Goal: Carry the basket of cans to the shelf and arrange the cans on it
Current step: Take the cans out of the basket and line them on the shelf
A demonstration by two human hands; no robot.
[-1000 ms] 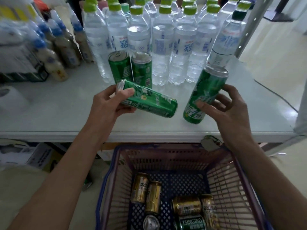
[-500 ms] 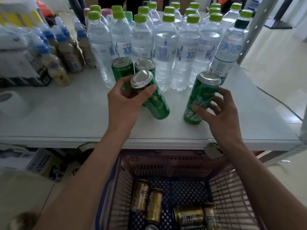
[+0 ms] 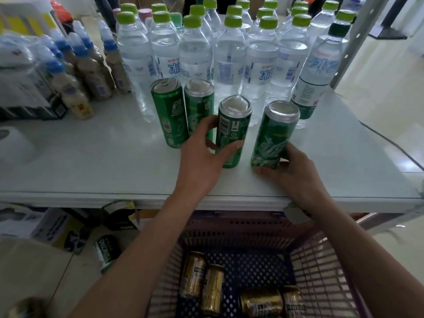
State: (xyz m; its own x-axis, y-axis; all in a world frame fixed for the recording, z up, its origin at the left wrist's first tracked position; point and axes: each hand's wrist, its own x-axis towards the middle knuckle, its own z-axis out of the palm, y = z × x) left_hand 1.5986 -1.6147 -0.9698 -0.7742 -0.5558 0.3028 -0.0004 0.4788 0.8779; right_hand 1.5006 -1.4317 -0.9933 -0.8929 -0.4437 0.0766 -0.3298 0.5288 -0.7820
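Head view, left to right. Two green cans [image 3: 181, 113] stand upright on the shelf [image 3: 91, 157], touching, just before the water bottles [image 3: 229, 58]. Left hand [image 3: 202, 161] wraps the third can [image 3: 231, 131], thumb and fingers closed round its lower half; can upright, base on the shelf, just right of the pair. Right hand [image 3: 296, 173] cups the fourth can [image 3: 273, 136] low down, tilted slightly, set apart. Gap between third and fourth looks like the thing to close. Basket [image 3: 321, 271] below holds gold cans [image 3: 229, 292], lying down.
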